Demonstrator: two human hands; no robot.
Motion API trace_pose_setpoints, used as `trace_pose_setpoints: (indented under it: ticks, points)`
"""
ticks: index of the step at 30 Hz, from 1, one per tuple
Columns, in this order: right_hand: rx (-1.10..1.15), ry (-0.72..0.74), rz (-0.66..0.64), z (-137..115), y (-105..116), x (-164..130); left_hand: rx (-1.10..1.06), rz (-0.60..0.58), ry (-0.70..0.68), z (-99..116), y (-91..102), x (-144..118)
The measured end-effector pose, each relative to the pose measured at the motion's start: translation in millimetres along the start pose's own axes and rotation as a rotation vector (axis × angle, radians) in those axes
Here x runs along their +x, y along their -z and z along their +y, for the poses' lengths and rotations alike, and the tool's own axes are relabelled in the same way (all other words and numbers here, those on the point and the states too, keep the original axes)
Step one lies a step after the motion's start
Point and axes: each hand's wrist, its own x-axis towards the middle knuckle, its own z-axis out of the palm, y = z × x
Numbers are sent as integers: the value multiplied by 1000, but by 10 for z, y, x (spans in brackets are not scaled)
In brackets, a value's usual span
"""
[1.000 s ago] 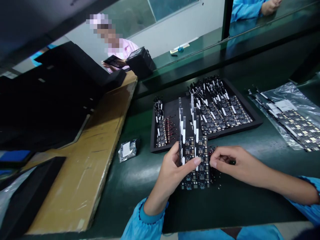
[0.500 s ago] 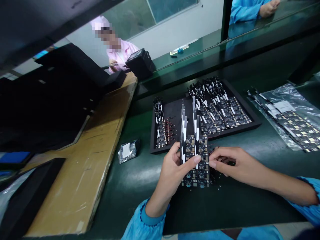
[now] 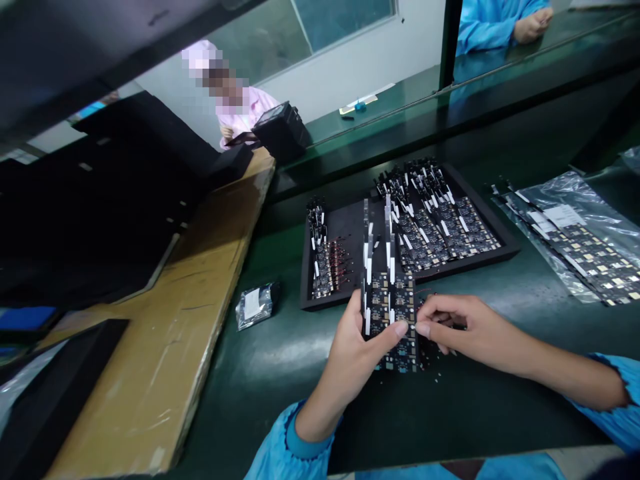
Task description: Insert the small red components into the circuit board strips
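My left hand is closed around a panel of small black circuit boards, its thumb lying across the front. Black strips with white labels stick up from the panel's far edge. At the panel's right edge my right hand pinches with thumb and forefinger; whatever lies between the fingertips is too small to make out. Small pale bits are scattered on the green table below. Behind the panel stands a black tray holding several more circuit board panels and, at its left, boards with thin reddish wires.
More circuit boards lie on a clear plastic bag at the right. A small silvery bag is left of the tray. Cardboard covers the left side. Beyond the ledge are a black box and two co-workers.
My left thumb has shifted slightly right and down across the panel. My right hand stays pinched at the panel's right edge, and the view has moved a little.
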Motion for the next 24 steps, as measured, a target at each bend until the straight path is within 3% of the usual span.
trace_pose_setpoints:
  ticks: [12, 15, 20, 22, 24]
  points:
    - [17, 27, -25, 44, 14, 17, 50, 45, -28, -47, -21, -13]
    - [-103, 89, -12, -13, 111, 5, 44, 80, -70, 23, 8, -15]
    - [-388, 199, 171, -92, 385, -2, 45, 248, -170, 140, 131, 27]
    - [-484, 201, 144, -107, 460, -2, 27, 286, -176, 158, 176, 61]
    - [-568, 213, 12, -114, 495, -7, -2, 292, -160, 165, 199, 90]
